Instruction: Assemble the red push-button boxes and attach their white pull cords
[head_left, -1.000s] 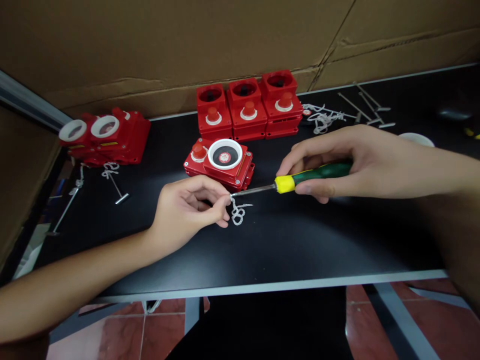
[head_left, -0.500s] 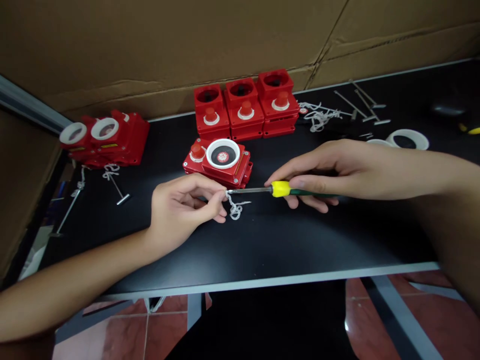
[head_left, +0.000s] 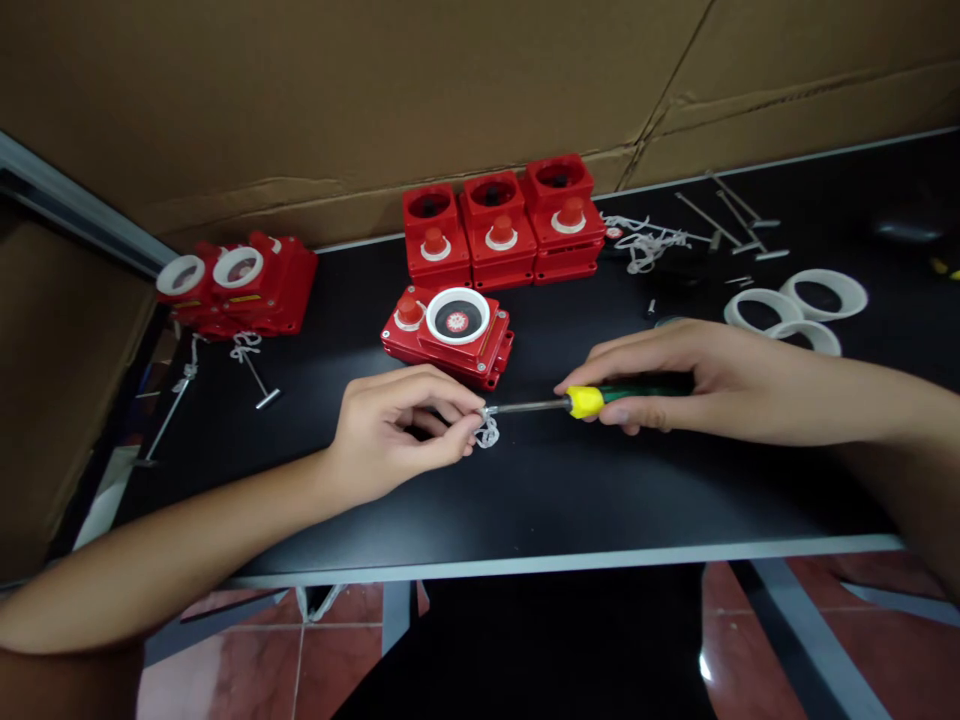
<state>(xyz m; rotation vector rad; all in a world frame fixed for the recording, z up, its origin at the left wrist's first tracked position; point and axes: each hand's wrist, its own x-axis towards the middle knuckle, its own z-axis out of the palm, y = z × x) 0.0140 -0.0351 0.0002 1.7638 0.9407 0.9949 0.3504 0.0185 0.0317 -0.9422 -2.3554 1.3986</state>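
In my right hand (head_left: pixel 675 385) is a screwdriver (head_left: pixel 586 402) with a yellow and green handle, held level, its shaft pointing left. The tip meets the fingertips of my left hand (head_left: pixel 409 425), which pinch a small knotted white cord (head_left: pixel 487 432). Whatever else sits between those fingertips at the tip is too small to make out. Just behind the hands lies a red box (head_left: pixel 450 338) with a red knob and a white ring around a dark round window.
Three red boxes (head_left: pixel 501 228) stand against the cardboard wall; more red boxes (head_left: pixel 259 285) are at left. Small T-shaped metal hammers (head_left: pixel 260 380) hang on cords. At right lie white rings (head_left: pixel 829 292), metal T-bars (head_left: pixel 739 218), tangled cord (head_left: pixel 649 248) and a screw (head_left: pixel 651 308).
The view has shifted slightly. My right hand has turned on the screwdriver handle, its fingers now stretched differently, while the tip stays at my left fingertips. The cord's loose end no longer sticks out.
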